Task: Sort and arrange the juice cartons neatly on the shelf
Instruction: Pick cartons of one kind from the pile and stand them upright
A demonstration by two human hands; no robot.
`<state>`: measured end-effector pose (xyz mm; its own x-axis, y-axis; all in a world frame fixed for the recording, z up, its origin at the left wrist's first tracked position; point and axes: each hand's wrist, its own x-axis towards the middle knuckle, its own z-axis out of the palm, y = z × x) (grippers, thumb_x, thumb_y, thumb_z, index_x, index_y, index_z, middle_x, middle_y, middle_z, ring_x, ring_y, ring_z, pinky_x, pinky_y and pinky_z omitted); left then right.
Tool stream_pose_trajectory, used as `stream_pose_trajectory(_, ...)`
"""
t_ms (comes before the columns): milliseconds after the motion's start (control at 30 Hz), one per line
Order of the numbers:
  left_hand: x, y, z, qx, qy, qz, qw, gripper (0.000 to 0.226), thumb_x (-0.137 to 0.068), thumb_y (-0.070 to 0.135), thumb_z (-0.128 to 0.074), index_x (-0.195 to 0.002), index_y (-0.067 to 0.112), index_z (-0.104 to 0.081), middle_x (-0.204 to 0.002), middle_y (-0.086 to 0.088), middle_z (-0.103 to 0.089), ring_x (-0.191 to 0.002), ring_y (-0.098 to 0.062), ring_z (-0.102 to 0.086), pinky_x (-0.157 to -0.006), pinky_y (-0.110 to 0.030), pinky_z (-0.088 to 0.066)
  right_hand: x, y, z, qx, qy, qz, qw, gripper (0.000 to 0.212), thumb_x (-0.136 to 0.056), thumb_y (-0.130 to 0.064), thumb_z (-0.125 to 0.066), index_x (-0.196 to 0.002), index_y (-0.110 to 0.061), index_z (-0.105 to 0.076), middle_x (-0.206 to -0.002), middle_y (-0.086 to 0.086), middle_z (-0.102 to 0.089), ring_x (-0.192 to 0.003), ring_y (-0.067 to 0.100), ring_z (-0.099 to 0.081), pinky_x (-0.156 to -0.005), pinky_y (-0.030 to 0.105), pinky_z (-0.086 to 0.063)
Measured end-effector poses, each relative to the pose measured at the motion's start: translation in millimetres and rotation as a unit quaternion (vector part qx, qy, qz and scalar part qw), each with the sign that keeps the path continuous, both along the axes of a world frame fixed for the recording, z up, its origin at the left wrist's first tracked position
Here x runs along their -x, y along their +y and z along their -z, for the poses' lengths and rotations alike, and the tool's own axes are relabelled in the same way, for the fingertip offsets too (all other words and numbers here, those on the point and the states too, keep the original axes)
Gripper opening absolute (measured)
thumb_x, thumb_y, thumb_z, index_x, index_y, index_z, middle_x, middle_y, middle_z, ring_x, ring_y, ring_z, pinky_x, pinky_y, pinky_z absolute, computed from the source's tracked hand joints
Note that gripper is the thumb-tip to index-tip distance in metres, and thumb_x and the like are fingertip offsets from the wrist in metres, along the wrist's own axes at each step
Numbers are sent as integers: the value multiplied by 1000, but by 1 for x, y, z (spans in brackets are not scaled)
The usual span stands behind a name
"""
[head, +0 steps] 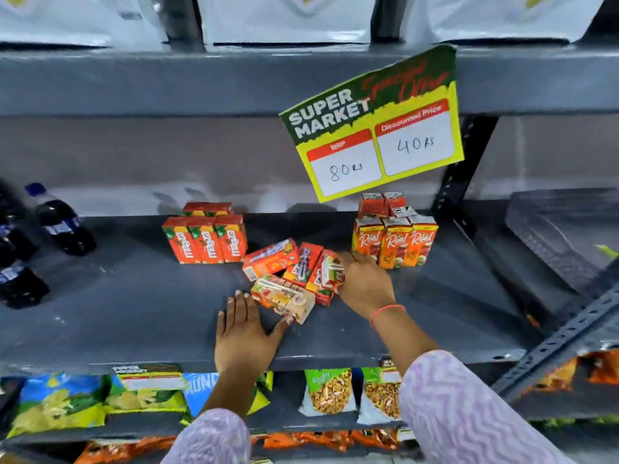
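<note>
On the grey shelf (134, 296), a neat group of orange Maaza cartons (204, 241) stands at the left and a group of Real cartons (395, 242) at the right. Between them lies a loose heap of cartons (284, 262) on their sides. My left hand (244, 333) rests flat on the shelf, its thumb and fingertips touching the nearest lying carton (284, 298). My right hand (363, 283) is wrapped around a tilted carton (326, 274) at the heap's right side, just in front of the Real group.
Dark soda bottles (60, 222) lie at the shelf's left end. A yellow price sign (375, 128) hangs from the upper shelf above the cartons. Snack bags (328, 391) fill the shelf below. A metal upright (459, 175) bounds the right side.
</note>
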<state>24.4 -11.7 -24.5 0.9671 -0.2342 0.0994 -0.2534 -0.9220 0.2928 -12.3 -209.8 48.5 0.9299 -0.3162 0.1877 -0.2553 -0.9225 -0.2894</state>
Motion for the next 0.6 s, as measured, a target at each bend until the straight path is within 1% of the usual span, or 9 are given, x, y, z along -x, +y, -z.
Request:
stream_pose_trajectory(33, 0, 1, 1, 3, -1, -3, 1000, 122, -55, 86, 4, -145, 6, -13, -157, -10, -15, -145, -23, -12, -119, -38, -7, 0, 0, 0, -7, 0, -2, 1000, 45, -84, -17, -56, -129, -17, -49, -126, 8, -58, -118, 28, -51, -90, 35, -47)
stream_pose_trajectory(67, 0, 1, 1, 5, -1, -5, 1000, 117, -61, 86, -3, -145, 7, -14, -157, -10, -16, -145, -22, -12, -119, -38, -7, 0, -1, -1, -13, 1, -2, 1000, 44, -84, -17, -57, -128, -17, -49, -125, 7, -58, -117, 27, -51, -90, 35, -47)
stream_pose_trajectory(133, -1, 0, 3, 6, -1, -4, 1000, 103, -74, 81, -24, -145, 7, -15, -157, -9, -18, -145, -22, -14, -120, -39, -8, 2, -1, 0, -22, -1, -1, 1000, 44, -84, -18, -59, -127, -17, -49, -125, 5, -58, -117, 25, -50, -90, 36, -47)
stream_pose_trajectory(167, -1, 1, 4, 9, -4, -2, 1000, 98, -77, 76, -31, -145, 7, -17, -156, -9, -20, -144, -23, -16, -119, -39, -9, 4, -1, 0, -25, -4, 0, 1000, 45, -84, -18, -60, -127, -17, -49, -126, 4, -57, -118, 25, -50, -91, 36, -46)
stream_pose_trajectory(300, 3, 4, 4, 29, -23, -4, 999, 84, -81, 65, -45, -140, 6, -32, -149, -10, -36, -140, -25, -28, -118, -40, -18, 17, 4, 3, -62, -36, 34, 997, 48, -82, -15, -65, -127, -17, -49, -129, 4, -56, -122, 23, -47, -91, 36, -47)
stream_pose_trajectory(400, 5, 5, 4, 49, -24, -4, 999, 74, -83, 57, -50, -136, 6, -40, -145, -11, -43, -138, -26, -33, -117, -41, -22, 28, 1, 3, -122, -68, 83, 987, 54, -80, -15, -68, -129, -16, -46, -130, 5, -53, -124, 25, -44, -88, 40, -49)
stream_pose_trajectory(467, 6, 5, 4, 50, -20, -4, 999, 74, -83, 55, -51, -135, 5, -41, -144, -12, -44, -137, -27, -34, -116, -42, -23, 34, -5, 2, -182, -105, 120, 970, 55, -78, -14, -70, -129, -14, -47, -128, 7, -55, -121, 28, -48, -86, 41, -50)
stream_pose_trajectory(500, 6, 4, 3, 51, -21, -2, 998, 74, -83, 55, -51, -135, 4, -40, -144, -12, -44, -137, -27, -34, -116, -42, -23, 38, -9, 1, -217, -132, 143, 956, 53, -78, -12, -70, -126, -13, -49, -126, 8, -56, -119, 29, -51, -85, 41, -50)
stream_pose_trajectory(600, 7, 3, 0, 51, -18, -6, 999, 74, -83, 54, -52, -135, 4, -40, -144, -13, -43, -137, -28, -33, -116, -42, -22, 48, -21, 0, -299, -201, 214, 908, 44, -77, -8, -68, -119, -10, -54, -120, 10, -60, -109, 31, -58, -79, 33, -47)
